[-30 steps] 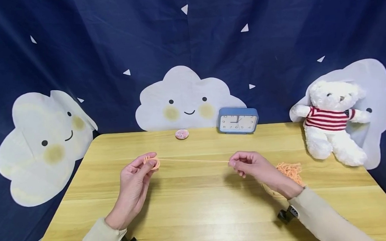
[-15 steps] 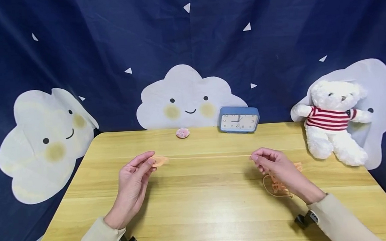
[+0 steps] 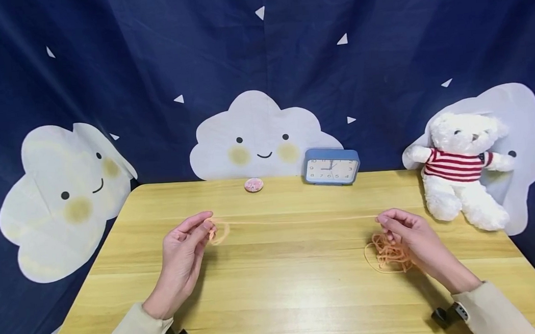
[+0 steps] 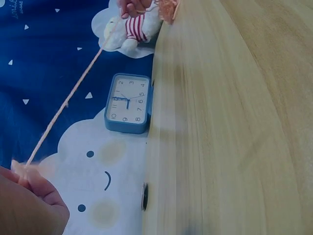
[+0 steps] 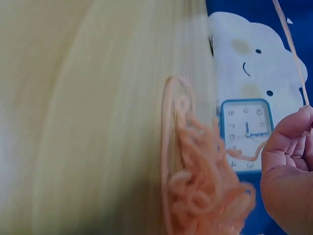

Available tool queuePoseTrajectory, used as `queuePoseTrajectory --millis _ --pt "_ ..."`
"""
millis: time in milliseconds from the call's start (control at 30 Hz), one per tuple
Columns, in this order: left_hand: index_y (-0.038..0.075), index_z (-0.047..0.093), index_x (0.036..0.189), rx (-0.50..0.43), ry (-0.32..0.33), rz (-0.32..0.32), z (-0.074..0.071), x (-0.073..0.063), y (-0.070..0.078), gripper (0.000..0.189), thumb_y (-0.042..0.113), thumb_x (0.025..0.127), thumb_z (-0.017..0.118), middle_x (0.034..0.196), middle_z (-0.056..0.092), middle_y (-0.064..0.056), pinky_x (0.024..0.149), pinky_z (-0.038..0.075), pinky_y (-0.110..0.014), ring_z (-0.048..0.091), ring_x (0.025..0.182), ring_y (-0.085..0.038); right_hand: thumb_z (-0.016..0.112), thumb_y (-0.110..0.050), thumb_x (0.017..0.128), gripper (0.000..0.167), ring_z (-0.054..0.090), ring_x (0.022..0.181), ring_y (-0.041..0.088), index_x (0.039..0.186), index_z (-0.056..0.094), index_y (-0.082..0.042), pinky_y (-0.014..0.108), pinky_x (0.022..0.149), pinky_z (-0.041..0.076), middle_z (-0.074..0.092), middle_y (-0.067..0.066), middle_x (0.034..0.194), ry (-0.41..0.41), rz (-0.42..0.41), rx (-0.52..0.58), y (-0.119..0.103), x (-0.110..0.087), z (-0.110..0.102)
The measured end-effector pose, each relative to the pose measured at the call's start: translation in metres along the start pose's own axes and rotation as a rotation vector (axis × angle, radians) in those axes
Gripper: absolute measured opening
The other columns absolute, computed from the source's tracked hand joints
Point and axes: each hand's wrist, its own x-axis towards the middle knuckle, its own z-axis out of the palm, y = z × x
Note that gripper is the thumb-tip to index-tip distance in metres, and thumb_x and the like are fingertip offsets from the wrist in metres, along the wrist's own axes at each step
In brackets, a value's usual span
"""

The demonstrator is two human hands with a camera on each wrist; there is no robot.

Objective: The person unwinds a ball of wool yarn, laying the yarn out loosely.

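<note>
A taut strand of orange yarn runs between both hands above the table. At its left end my left hand pinches the yarn between thumb and fingers, and a small blurred loop hangs by the fingertips. My right hand pinches the other end between thumb and forefinger, farther right. Below and beside the right hand lies a tangled pile of orange yarn, with one thin loop spreading to its left; the hand partly covers it. In the right wrist view a tail of yarn runs from the pile toward the right hand.
A blue clock stands at the back edge of the wooden table, with a small round pink item to its left. A white teddy bear in a striped shirt sits at the back right. Behind hangs a dark blue curtain with clouds.
My right hand has moved right, drawing the strand much longer and uncovering more of the pile. The left hand stays nearly still, while the coil at its fingertips has loosened into a hanging loop.
</note>
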Motion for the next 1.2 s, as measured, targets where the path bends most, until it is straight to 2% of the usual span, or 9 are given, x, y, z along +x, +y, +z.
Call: queuePoseTrajectory --millis 233,367,767,900,1100,1200 --pt "-0.008 0.078 0.115 -0.013 -0.022 0.023 -0.002 0.0 0.001 0.019 -0.014 0.102 0.066 0.097 0.075 -0.011 0.078 0.062 -0.023 0.072 0.083 -0.018 0.059 -0.001 0.112 0.022 0.062 0.073 0.008 0.111 0.08 -0.008 0.019 0.061 0.054 0.071 0.001 0.089 0.111 -0.028 -0.003 0.0 -0.011 -0.025" --pt "-0.01 0.078 0.117 -0.028 -0.013 0.023 -0.002 0.0 0.002 0.019 -0.015 0.101 0.068 0.101 0.076 -0.013 0.078 0.063 -0.023 0.073 0.083 -0.017 0.057 0.002 0.112 0.026 0.063 0.074 0.008 0.111 0.08 -0.007 0.019 0.063 0.056 0.071 0.001 0.09 0.144 -0.037 0.056 0.0 -0.016 -0.042" --pt "-0.008 0.079 0.115 -0.03 -0.002 0.022 -0.003 0.0 0.003 0.02 -0.015 0.1 0.069 0.101 0.077 -0.012 0.076 0.063 -0.022 0.072 0.08 -0.014 0.058 -0.001 0.113 0.03 0.063 0.069 0.009 0.104 0.084 -0.014 0.018 0.06 0.055 0.069 -0.001 0.084 0.304 -0.024 0.092 0.003 -0.026 -0.072" --pt "-0.008 0.079 0.116 -0.024 0.003 0.024 -0.004 -0.001 0.004 0.02 -0.014 0.1 0.069 0.101 0.076 -0.01 0.075 0.063 -0.022 0.071 0.079 -0.014 0.059 -0.004 0.113 0.032 0.064 0.07 0.008 0.1 0.085 -0.017 0.018 0.061 0.056 0.069 -0.002 0.083 0.332 0.008 0.05 0.004 -0.026 -0.077" --pt "-0.008 0.078 0.116 -0.028 0.006 0.03 -0.004 0.0 0.004 0.018 -0.012 0.101 0.069 0.093 0.077 -0.011 0.076 0.063 -0.023 0.075 0.081 -0.017 0.064 -0.01 0.111 0.03 0.063 0.067 0.007 0.091 0.083 -0.021 0.018 0.059 0.056 0.068 -0.005 0.079 0.45 0.057 0.003 0.005 -0.025 -0.084" --pt "-0.008 0.078 0.116 -0.027 0.013 0.035 -0.004 0.0 0.004 0.018 -0.013 0.101 0.069 0.091 0.077 -0.012 0.075 0.063 -0.023 0.075 0.081 -0.018 0.062 -0.012 0.112 0.032 0.063 0.07 0.006 0.091 0.083 -0.024 0.018 0.061 0.056 0.069 -0.006 0.082 0.41 0.097 -0.049 0.006 -0.024 -0.087"
